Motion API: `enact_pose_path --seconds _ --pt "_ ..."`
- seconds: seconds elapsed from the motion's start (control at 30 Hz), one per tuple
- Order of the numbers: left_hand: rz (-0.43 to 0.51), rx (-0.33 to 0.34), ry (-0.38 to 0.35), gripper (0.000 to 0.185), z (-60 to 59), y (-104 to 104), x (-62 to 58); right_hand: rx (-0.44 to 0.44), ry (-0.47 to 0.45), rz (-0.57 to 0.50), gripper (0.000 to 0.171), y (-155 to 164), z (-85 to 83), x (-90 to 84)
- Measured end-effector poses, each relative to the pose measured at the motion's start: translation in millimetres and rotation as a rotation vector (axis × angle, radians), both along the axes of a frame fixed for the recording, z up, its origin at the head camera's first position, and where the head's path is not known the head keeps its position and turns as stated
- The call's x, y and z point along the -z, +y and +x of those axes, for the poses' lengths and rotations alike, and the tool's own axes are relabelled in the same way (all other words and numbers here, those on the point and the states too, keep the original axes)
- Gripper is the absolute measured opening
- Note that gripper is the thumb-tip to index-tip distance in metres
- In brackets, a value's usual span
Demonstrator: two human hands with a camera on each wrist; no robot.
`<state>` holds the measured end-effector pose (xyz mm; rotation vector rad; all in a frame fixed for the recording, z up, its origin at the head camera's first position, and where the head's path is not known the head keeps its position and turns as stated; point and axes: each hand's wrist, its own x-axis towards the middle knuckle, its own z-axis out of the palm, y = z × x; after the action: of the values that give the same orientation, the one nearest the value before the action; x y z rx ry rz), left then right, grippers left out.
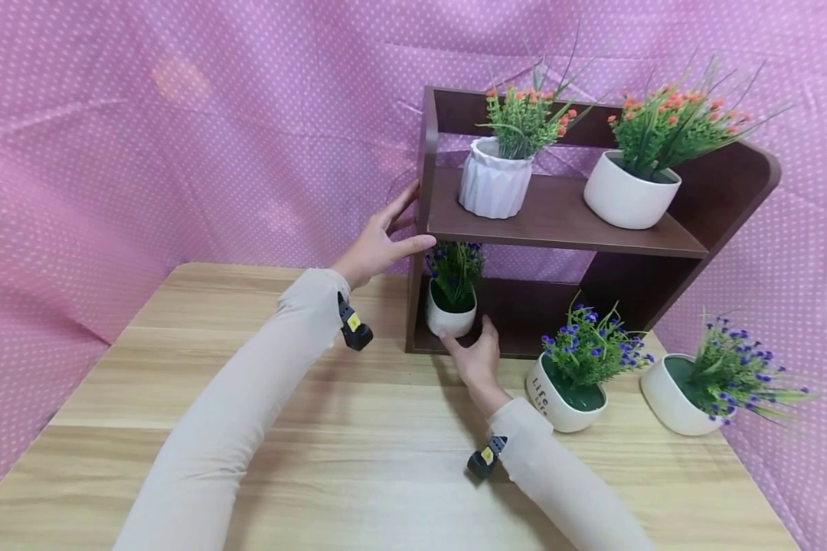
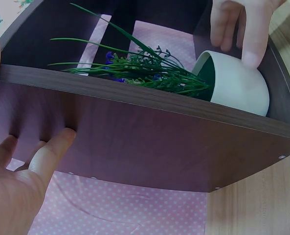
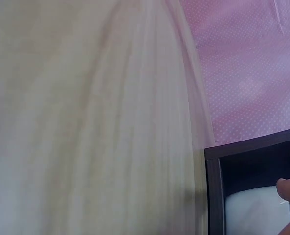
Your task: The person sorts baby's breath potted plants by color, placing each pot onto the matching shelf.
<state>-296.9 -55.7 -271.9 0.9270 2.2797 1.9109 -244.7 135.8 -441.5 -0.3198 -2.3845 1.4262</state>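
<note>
Two pale sleeves reach up from the near edge of the wooden table (image 1: 248, 459), each with a small black camera strapped at the wrist. Furthest left, the left hand (image 1: 375, 243) lies against the outer left wall of the dark brown shelf unit (image 1: 558, 222), fingers straight and flat on the side panel and the thumb hooked round its front edge at the level of the upper board; the left wrist view shows the same spread fingers (image 2: 52, 152) pressing on the panel, gripping nothing.

Just right of that wall, inside the lower compartment, stands the small white pot of blue flowers (image 1: 451, 306), close to the left corner. The right hand (image 1: 481, 356) cups its lower right side, fingers curled round the base with the thumb up beside the rim. From the left wrist view the fingertips (image 2: 255, 46) are seen bent over the pot's edge.

On the upper board stand a ribbed white pot with orange flowers (image 1: 495, 184) and, further right, a smooth round pot with orange flowers (image 1: 630, 197). Below on the table, just outside the shelf's lower right corner, sits a lettered pot with blue flowers (image 1: 565, 386), and well to its right another plain pot with blue flowers (image 1: 678, 394). Pink dotted cloth (image 1: 179, 138) hangs behind everything.
</note>
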Motion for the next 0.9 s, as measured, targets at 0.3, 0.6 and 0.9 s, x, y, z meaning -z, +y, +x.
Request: enact_pose_path --seconds 0.3,0.6,0.9 --pt "0.013 0.01 -0.012 0.082 0.0 1 -0.9 -0.105 -0.048 -0.041 0.088 9 24.0 -7.3" --pt "0.008 0.007 -0.008 0.082 1.2 1 -1.6 -0.177 -0.021 -0.024 0.088 14 41.5 -18.0" --pt "0.001 0.006 -0.004 0.082 1.6 1 -1.6 -0.252 0.025 -0.033 0.084 23 57.8 -48.8"
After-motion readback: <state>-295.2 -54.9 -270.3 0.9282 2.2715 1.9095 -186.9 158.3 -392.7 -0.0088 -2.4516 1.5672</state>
